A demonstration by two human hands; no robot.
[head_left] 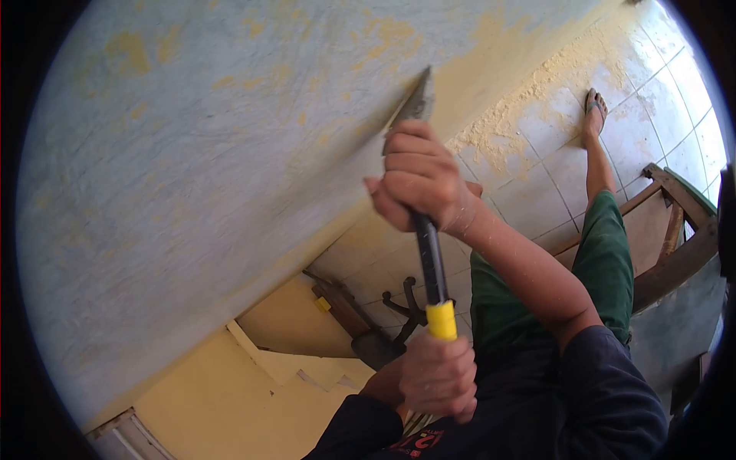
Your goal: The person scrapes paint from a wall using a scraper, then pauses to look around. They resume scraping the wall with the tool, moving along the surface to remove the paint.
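Observation:
Both my hands grip a long-handled scraper (432, 261) with a black shaft and a yellow band. My right hand (422, 172) is closed round the upper shaft, just below the grey metal blade (418, 100). Lower down, close to my body, my left hand (439, 376) wraps the handle beneath the yellow band. The blade lies at a slant against or very near the wall (192, 169); exact contact is hard to tell. Blue-grey paint covers this wall, with yellowish patches showing through.
Pale yellow flakes (502, 130) litter the tiled floor (563, 180) along the wall's foot. My sandalled foot (595, 107) stands near them. A wooden chair (675, 253) is at the right. Dark curved legs (408, 307) and a yellow surface (222, 391) lie lower left.

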